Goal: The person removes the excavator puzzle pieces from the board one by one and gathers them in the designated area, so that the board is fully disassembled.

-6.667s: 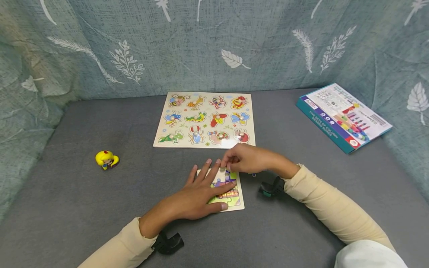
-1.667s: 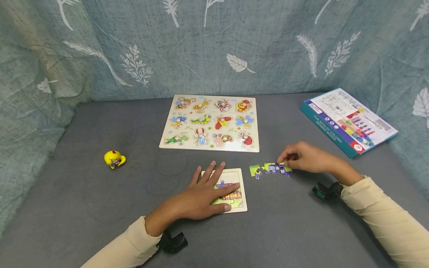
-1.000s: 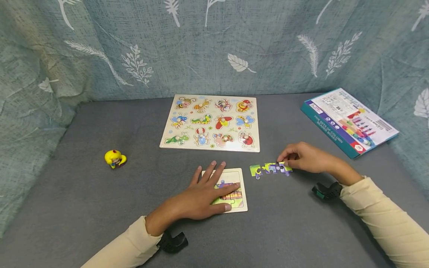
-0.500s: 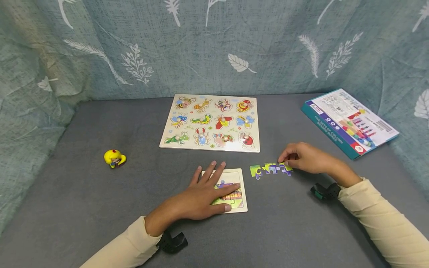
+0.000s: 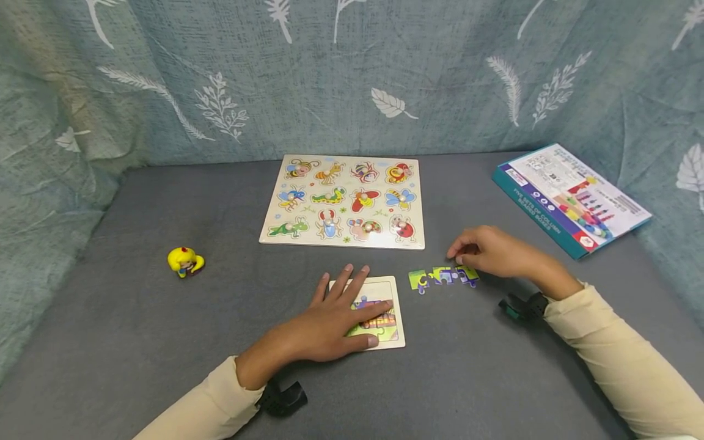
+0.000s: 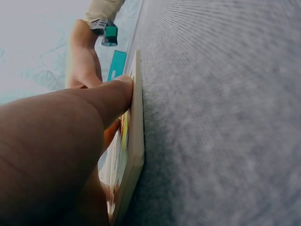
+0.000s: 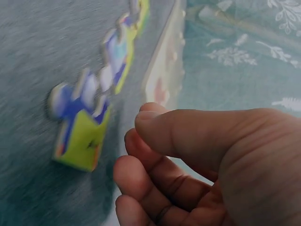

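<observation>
My left hand [image 5: 324,327] lies with spread fingers on a small wooden jigsaw board [image 5: 400,333], holding it flat. Part of a purple and green picture shows between the fingers; the palm hides the rest. In the left wrist view the thumb rests on the board's edge [image 6: 136,146]. To the right of the board lie loose jigsaw pieces in a row: a left piece [image 5: 417,280], a middle piece [image 5: 443,276] and a right piece [image 5: 469,274]. My right hand [image 5: 497,252] hovers just beyond the right piece, its fingers loosely bent and apart from it. Nothing sits between thumb and fingertips in the right wrist view.
Behind lies a large wooden insect peg puzzle [image 5: 343,238]. A teal and white box [image 5: 572,198] stands at the back right. A small yellow-haired toy figure [image 5: 185,262] is at the left. A patterned curtain [image 5: 313,79] closes off the back of the grey table [image 5: 165,342].
Earlier the right hand worked over the small board, then touched the right loose piece. Now it has come off that piece, slightly up and left. The left hand stays on the board.
</observation>
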The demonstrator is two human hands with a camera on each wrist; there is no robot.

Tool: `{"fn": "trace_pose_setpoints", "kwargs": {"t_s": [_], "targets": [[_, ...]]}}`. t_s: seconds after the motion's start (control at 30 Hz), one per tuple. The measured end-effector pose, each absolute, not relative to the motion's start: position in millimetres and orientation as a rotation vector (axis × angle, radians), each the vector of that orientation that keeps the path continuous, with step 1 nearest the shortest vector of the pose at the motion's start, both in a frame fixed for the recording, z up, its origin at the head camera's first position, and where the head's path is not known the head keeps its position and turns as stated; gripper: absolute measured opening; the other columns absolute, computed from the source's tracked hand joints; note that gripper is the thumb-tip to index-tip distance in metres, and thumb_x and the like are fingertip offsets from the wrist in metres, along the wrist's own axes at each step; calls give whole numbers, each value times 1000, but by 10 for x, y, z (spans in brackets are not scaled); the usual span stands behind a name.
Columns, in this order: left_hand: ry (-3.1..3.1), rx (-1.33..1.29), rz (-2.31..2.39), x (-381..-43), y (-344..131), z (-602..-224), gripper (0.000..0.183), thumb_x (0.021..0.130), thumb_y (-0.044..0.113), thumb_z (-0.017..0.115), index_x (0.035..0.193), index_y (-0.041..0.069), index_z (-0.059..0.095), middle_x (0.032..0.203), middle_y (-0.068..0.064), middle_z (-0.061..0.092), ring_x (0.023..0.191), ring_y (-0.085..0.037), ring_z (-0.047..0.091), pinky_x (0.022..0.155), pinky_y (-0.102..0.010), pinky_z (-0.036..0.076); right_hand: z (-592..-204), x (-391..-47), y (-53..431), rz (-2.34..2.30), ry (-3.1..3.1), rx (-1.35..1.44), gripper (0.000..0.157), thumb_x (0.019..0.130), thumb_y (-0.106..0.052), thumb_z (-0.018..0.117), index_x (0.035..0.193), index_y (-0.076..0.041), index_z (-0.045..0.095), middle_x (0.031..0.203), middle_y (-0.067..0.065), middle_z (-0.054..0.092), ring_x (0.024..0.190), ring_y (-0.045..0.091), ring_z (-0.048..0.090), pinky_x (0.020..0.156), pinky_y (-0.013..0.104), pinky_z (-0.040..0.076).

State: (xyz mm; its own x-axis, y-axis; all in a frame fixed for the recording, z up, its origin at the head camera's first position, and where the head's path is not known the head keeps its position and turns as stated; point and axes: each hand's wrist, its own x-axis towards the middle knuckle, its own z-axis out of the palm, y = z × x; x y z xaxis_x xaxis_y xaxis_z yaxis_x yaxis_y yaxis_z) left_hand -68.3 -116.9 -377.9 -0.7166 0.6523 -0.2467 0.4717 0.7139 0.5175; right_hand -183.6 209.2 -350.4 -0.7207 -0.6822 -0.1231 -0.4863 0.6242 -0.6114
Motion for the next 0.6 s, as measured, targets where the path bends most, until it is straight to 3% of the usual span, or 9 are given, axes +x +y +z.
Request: {"fn": "trace_pose_setpoints", "kwargs": {"t_s": [0.6], "targets": [[2507, 881, 704, -693, -1200, -3769, 56, 95, 51, 56, 147, 36, 43, 162, -13, -5, 145, -33, -14, 109, -60, -8, -3470, -1815, 1628, -865, 2420, -1083, 11, 93, -5, 65, 98, -8, 73, 91, -4, 67, 74, 11, 55, 70, 32, 48]]}}
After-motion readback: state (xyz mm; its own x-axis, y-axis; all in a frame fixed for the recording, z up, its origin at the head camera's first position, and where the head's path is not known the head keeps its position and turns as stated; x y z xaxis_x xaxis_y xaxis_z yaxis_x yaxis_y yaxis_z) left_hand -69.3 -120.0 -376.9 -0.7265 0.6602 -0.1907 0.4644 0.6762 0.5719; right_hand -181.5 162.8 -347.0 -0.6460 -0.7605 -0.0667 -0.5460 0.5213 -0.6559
